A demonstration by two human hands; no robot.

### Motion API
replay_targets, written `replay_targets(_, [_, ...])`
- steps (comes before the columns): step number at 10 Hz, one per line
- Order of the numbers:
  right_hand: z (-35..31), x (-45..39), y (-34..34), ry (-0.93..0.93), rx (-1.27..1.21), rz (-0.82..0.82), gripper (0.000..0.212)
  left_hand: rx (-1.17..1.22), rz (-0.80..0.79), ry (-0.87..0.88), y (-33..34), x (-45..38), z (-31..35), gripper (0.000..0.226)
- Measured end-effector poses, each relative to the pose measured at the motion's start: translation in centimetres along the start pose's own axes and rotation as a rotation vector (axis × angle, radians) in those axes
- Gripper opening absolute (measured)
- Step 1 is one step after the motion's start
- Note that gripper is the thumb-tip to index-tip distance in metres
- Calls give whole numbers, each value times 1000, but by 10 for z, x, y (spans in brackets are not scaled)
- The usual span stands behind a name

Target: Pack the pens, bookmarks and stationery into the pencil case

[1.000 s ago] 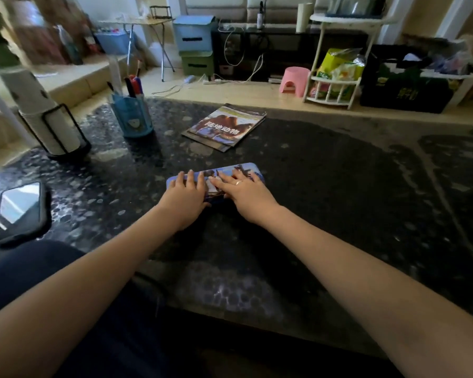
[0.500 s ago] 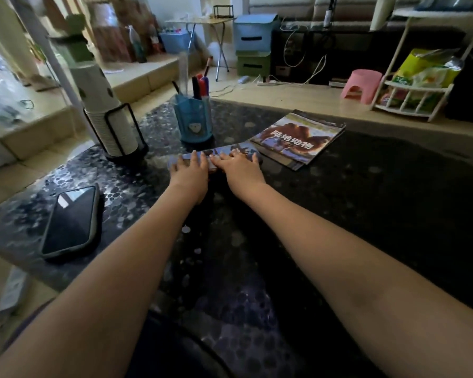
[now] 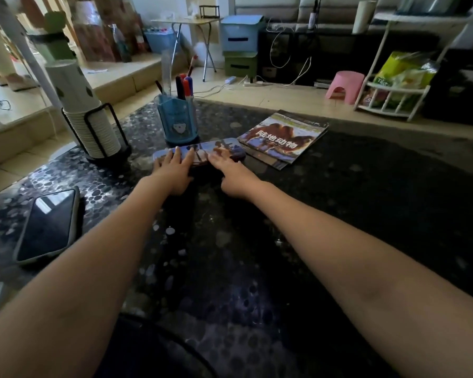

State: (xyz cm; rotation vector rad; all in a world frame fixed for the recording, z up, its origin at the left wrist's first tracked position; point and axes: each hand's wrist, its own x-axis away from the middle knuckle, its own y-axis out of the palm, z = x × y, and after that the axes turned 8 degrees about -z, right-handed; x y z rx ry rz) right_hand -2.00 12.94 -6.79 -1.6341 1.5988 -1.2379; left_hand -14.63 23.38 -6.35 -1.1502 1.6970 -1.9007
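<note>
A flat blue pencil case with a printed lid lies shut on the dark pebble-patterned table. My left hand rests on its left half with fingers spread over the lid. My right hand lies on its right half, fingers flat and reaching toward the far edge. Just behind the case stands a blue pen holder with several markers and a clear ruler sticking out. No bookmarks are visible.
A stack of picture books lies right of the case, almost touching it. A cup dispenser stands at the left. A phone lies face up near the table's left edge. Floor, pink stool and shelves lie beyond.
Both hands have stayed on the case while it slid away from me, up to the pen holder and the books. My view has shifted left.
</note>
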Motion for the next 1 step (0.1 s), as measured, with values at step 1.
replay_targets(1, [14, 29, -17, 32, -192, 106, 74, 138, -22, 79, -20, 15, -5, 78])
